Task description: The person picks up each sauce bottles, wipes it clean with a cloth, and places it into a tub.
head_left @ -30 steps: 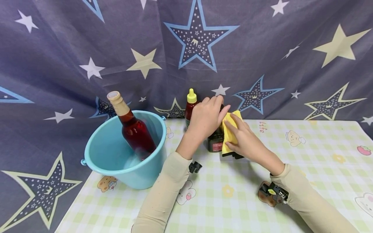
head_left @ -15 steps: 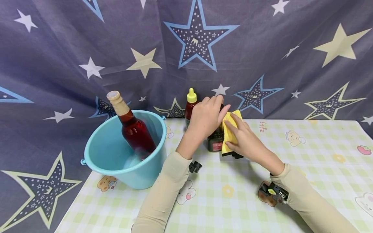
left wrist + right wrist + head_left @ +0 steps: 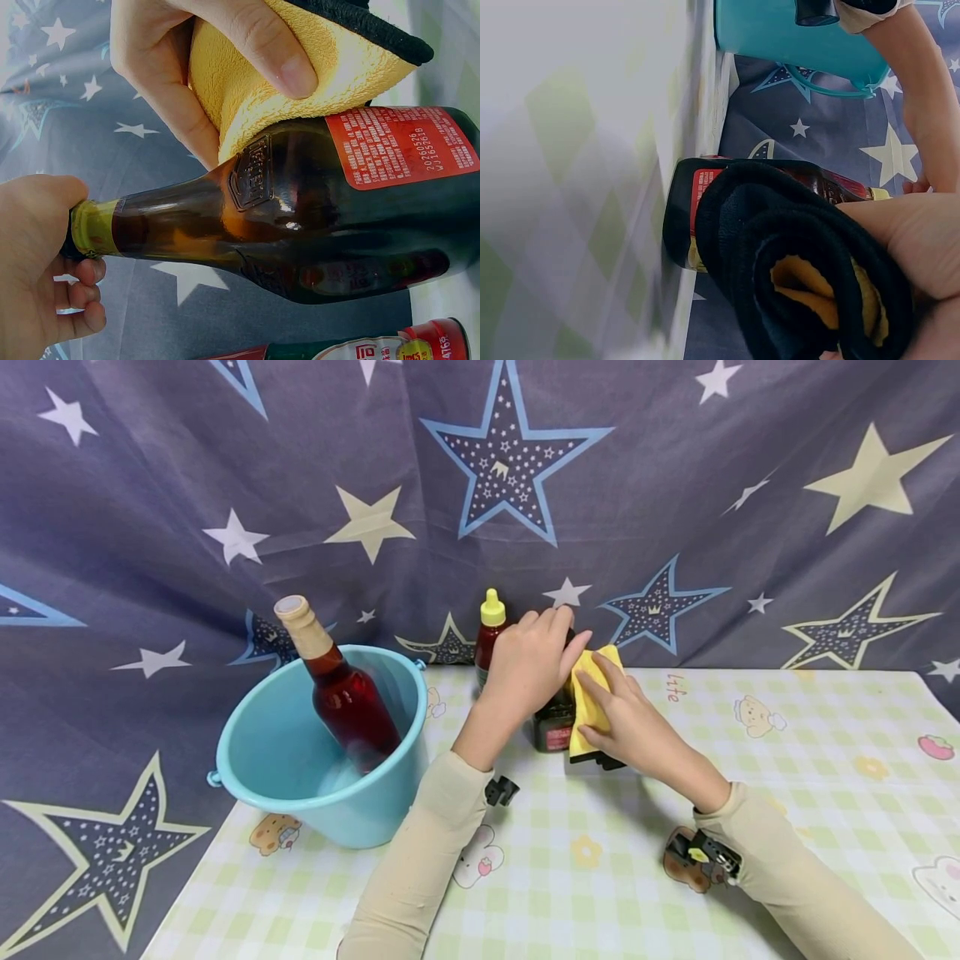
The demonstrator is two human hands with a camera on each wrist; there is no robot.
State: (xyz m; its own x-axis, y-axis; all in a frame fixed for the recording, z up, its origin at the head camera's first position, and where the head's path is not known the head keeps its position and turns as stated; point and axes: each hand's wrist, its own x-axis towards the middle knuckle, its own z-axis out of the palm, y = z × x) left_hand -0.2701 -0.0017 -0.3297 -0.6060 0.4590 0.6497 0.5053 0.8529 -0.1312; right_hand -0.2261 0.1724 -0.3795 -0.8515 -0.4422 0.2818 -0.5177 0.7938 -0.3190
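Note:
My left hand [image 3: 528,664] pinches the top of a dark glass bottle [image 3: 300,202] at its cap, with the thumb on one side and curled fingers on the other. The bottle stands on the table and has a red printed label [image 3: 405,146]. A folded yellow towel [image 3: 262,82] with black edging is in my right hand [image 3: 637,718], between thumb and fingers. It lies against the bottle's shoulder and side. In the right wrist view, the rolled towel [image 3: 742,225] partly covers the bottle.
Just left of the dark bottle stands a red sauce bottle [image 3: 491,631] with a yellow cap. A light blue bucket [image 3: 352,822] at the left holds a tilted bottle of red liquid [image 3: 352,702]. A star-patterned curtain [image 3: 652,460] hangs behind the checked tablecloth [image 3: 810,793].

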